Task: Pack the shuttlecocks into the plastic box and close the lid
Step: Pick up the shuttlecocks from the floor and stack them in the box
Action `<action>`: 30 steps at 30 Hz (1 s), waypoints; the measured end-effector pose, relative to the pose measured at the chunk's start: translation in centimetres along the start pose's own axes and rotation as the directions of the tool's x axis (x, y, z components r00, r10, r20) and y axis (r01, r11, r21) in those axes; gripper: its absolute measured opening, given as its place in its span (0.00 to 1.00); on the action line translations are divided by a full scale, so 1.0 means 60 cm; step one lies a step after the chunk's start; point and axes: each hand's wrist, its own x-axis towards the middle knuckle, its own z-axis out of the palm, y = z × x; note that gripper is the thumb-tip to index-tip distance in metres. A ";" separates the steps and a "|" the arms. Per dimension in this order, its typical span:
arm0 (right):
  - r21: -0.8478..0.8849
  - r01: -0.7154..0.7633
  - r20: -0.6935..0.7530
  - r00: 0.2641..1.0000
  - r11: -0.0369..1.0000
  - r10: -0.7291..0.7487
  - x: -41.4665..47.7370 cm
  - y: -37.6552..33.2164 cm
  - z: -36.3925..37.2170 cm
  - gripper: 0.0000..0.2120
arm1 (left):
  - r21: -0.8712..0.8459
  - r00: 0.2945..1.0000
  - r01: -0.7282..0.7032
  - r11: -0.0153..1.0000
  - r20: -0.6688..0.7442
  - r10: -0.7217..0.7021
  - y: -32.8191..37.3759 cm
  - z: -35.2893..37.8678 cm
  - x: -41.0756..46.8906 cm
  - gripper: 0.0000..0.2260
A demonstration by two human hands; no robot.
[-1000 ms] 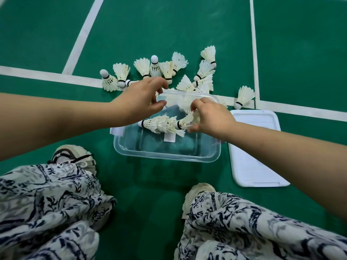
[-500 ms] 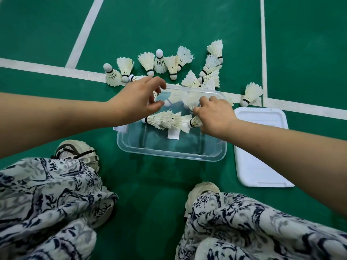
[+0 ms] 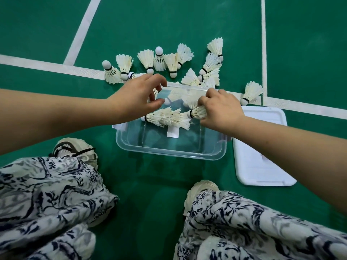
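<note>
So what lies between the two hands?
A string of nested shuttlecocks, held over the clear box. The right hand grips one end; the other end stops by the left hand. The head view shows it.

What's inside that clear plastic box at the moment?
A nested row of shuttlecocks sits in or just over the clear plastic box, gripped by the right hand. The near half shows only a white label. The left hand and the right cover its far end.
</note>
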 end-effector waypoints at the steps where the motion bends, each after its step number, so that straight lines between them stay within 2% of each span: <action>1: -0.011 0.007 -0.009 1.000 1.000 -0.008 0.000 0.001 -0.003 0.22 | -0.004 1.000 0.003 1.000 0.000 -0.003 0.000 0.001 0.001 0.13; 5: -0.046 0.024 -0.015 1.000 0.999 -0.025 0.001 -0.001 -0.011 0.20 | -0.008 1.000 0.005 1.000 0.003 -0.005 0.003 0.003 0.005 0.13; 13: -0.049 0.045 0.108 0.993 0.998 -0.039 0.005 -0.011 0.014 0.17 | -0.005 1.000 -0.015 1.000 -0.008 0.014 0.008 0.004 0.006 0.12; 20: -0.152 0.102 0.122 0.989 0.983 -0.083 0.020 -0.015 0.041 0.14 | 0.009 1.000 -0.003 1.000 0.003 0.003 0.000 0.008 0.007 0.12; 27: 0.086 0.013 0.130 0.991 0.996 -0.024 0.048 -0.019 0.045 0.17 | 0.005 1.000 -0.002 1.000 0.002 0.002 -0.003 0.011 0.010 0.12; 30: 0.197 -0.034 0.180 0.984 0.980 -0.002 0.060 -0.022 0.051 0.19 | -0.006 1.000 -0.001 1.000 0.015 0.001 -0.002 0.012 0.010 0.12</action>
